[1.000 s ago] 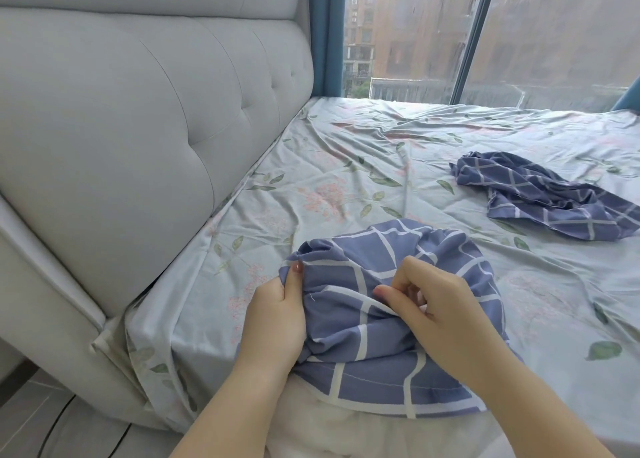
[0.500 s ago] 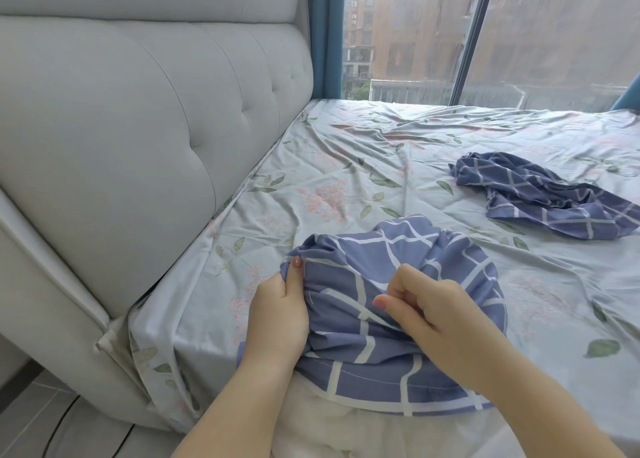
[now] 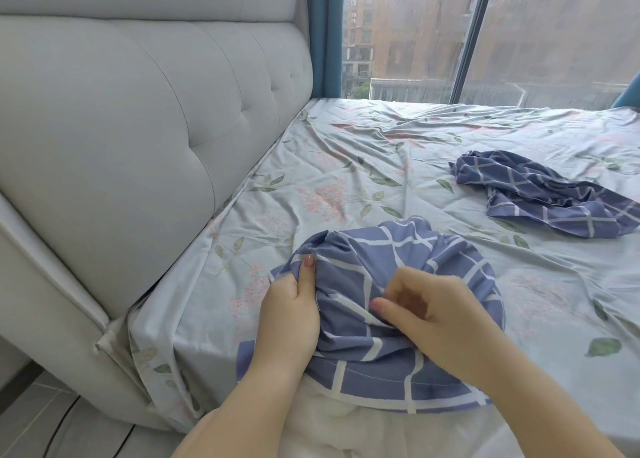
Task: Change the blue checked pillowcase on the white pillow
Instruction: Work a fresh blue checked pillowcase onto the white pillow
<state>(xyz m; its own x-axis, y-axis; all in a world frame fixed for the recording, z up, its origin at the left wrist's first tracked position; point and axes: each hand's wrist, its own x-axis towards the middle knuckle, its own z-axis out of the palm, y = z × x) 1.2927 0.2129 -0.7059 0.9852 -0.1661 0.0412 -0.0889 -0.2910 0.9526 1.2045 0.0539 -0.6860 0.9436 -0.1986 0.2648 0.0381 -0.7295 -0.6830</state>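
At the bed's (image 3: 162,353) near edge, left hand (image 3: 291,310) and right hand (image 3: 427,314) still grip the bunched pillowcase (image 3: 398,249) — open sheet (image 3: 381,146) beyond.

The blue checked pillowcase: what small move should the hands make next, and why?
Probably draw the bunched pillowcase toward the body, over the white pillow. Both the left hand and the right hand grip its gathered cloth, and the pillow's near end lies bare.

A floral sheet (image 3: 346,166) lies against a grey tufted headboard (image 3: 138,128), window (image 3: 398,31) beyond.
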